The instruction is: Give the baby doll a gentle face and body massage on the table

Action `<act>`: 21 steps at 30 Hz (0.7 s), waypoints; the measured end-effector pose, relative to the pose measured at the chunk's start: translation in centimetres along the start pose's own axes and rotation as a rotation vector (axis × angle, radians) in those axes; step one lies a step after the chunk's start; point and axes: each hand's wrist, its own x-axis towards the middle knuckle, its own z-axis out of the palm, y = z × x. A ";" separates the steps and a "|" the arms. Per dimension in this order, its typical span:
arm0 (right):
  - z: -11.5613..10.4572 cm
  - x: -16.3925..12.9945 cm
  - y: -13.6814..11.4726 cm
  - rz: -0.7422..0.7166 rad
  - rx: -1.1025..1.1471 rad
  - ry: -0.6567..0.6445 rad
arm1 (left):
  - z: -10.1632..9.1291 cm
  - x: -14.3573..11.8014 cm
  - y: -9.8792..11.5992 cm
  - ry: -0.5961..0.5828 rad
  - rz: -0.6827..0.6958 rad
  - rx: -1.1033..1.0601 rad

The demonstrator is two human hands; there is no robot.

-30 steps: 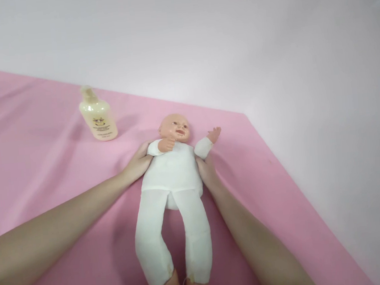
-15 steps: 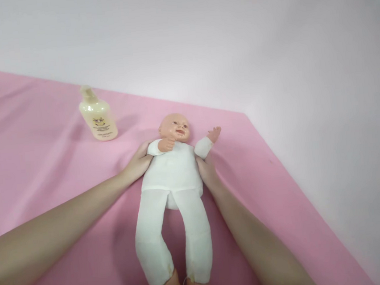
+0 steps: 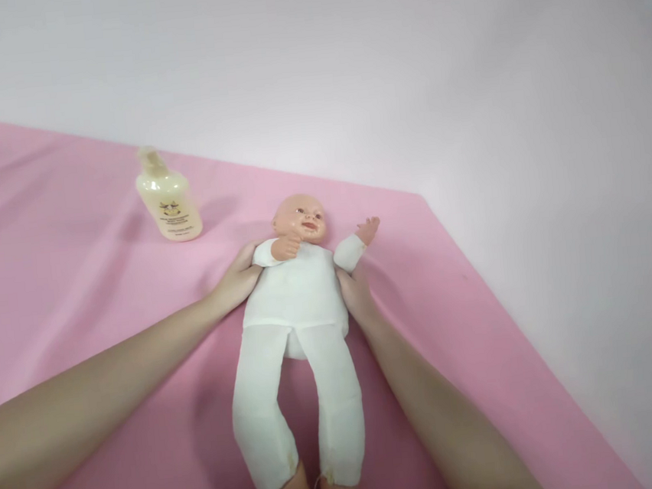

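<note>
On either side of the doll [image 3: 293, 309], your left hand [image 3: 241, 277] and right hand [image 3: 357, 294] grip it; bottle [image 3: 169, 202] stands apart.

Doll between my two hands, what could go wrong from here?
The doll could sag at the legs if lifted, since the left hand and right hand hold only its upper body. The bottle stands near the left hand, so a leftward swing might knock it over.

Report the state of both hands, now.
Left hand: holding the doll at its side, fingers mostly hidden.
Right hand: holding the doll's opposite side.
</note>
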 end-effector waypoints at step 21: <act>0.1 -0.1 -0.7 -0.014 -0.017 0.004 | 0.1 0.1 0.4 -0.019 0.033 -0.010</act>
